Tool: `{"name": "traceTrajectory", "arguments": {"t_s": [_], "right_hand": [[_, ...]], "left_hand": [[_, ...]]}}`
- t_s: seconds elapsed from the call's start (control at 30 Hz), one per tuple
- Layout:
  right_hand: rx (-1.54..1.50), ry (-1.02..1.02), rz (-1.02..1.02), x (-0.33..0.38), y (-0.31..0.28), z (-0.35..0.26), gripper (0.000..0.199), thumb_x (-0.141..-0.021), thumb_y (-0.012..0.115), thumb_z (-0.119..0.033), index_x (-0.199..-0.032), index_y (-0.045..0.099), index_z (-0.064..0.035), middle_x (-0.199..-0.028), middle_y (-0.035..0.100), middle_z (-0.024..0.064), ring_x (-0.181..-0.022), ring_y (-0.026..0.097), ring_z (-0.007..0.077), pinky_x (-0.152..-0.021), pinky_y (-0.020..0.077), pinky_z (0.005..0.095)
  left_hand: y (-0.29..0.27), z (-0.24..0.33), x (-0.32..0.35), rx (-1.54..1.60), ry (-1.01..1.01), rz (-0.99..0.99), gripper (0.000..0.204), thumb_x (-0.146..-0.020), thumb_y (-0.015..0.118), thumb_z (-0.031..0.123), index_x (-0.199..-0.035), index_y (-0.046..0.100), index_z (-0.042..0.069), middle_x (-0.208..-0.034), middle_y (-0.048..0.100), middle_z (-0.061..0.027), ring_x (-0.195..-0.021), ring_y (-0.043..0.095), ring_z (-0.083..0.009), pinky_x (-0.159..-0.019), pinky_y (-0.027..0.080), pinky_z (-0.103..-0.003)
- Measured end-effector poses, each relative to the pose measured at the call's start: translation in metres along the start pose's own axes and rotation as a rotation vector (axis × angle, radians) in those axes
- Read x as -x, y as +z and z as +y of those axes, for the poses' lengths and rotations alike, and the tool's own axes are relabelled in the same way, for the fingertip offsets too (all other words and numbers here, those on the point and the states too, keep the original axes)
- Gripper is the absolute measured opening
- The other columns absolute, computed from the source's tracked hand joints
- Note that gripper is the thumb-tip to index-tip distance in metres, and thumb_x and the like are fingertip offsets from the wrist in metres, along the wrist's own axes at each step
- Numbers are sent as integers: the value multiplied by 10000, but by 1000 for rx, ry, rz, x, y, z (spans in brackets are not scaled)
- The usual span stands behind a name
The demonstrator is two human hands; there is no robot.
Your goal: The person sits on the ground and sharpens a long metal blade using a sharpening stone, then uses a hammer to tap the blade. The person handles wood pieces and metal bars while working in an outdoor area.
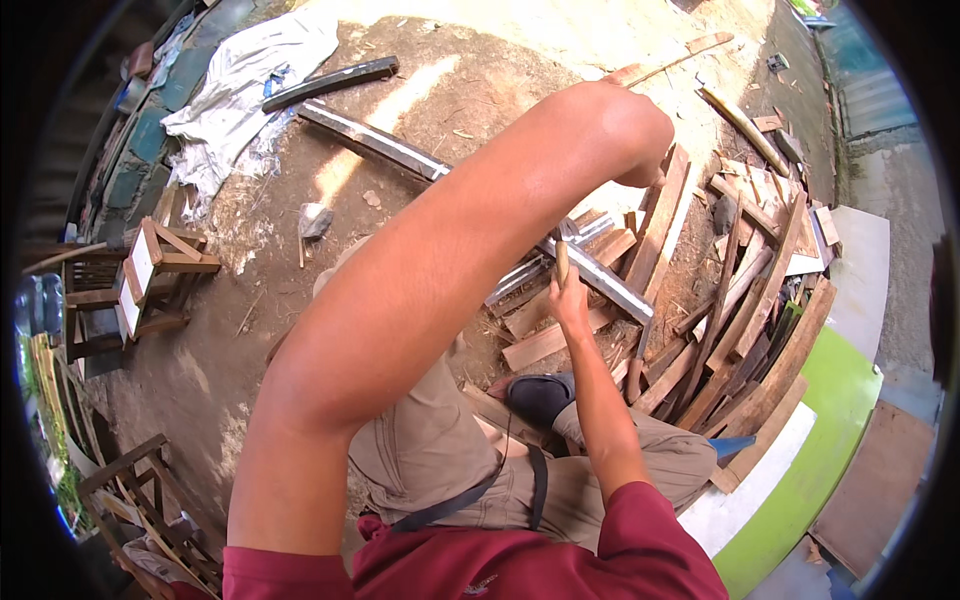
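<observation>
head view: right hand (pixel 570 297) grips a stiff wooden handle (pixel 562 262) near its end (likely light), left hand (pixel 645 165) closed on a plank (pixel 660 225).

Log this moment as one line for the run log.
left hand: on upright plank, grip unclear | right hand: shut on wooden-handled tool | under tool: metal rail | right: scrap-wood pile

Head view: the right hand (pixel 570 298) grips a wooden handle (pixel 562 262) above a long metal bar (pixel 560 255); the left hand (pixel 645 170), arm raised, reaches over piled wooden planks (pixel 745 310) on bare earth (pixel 250 330).
</observation>
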State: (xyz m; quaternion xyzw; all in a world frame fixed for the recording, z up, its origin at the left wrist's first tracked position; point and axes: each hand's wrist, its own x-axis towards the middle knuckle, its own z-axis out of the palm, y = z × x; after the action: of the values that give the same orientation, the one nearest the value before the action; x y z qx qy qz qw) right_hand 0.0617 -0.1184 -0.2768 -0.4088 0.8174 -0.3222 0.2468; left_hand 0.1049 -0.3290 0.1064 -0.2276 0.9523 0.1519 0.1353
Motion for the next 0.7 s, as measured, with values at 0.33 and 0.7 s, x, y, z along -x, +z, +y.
{"name": "traceTrajectory", "arguments": {"t_s": [0.33,0.7], "right_hand": [[40,22,-19,-13,18,16,295,-916,629,-85,-1163,483,-15,-861,656,336,-840,644,540,-688,494,568],[30,-40,24,-11,20,19,364,-893,653,-87,-1191,459,-11,-870,663,345,-865,653,540,-716,513,587]], "left_hand": [[2,-29,-19,1,-46,52,513,-957,643,484,-1145,702,10,-1010,739,-199,-980,714,-354,-858,562,-474],[-8,-15,-19,-5,-34,64,505,-970,621,489,-1150,701,25,-1007,741,-180,-973,717,-338,-849,571,-468]]}}
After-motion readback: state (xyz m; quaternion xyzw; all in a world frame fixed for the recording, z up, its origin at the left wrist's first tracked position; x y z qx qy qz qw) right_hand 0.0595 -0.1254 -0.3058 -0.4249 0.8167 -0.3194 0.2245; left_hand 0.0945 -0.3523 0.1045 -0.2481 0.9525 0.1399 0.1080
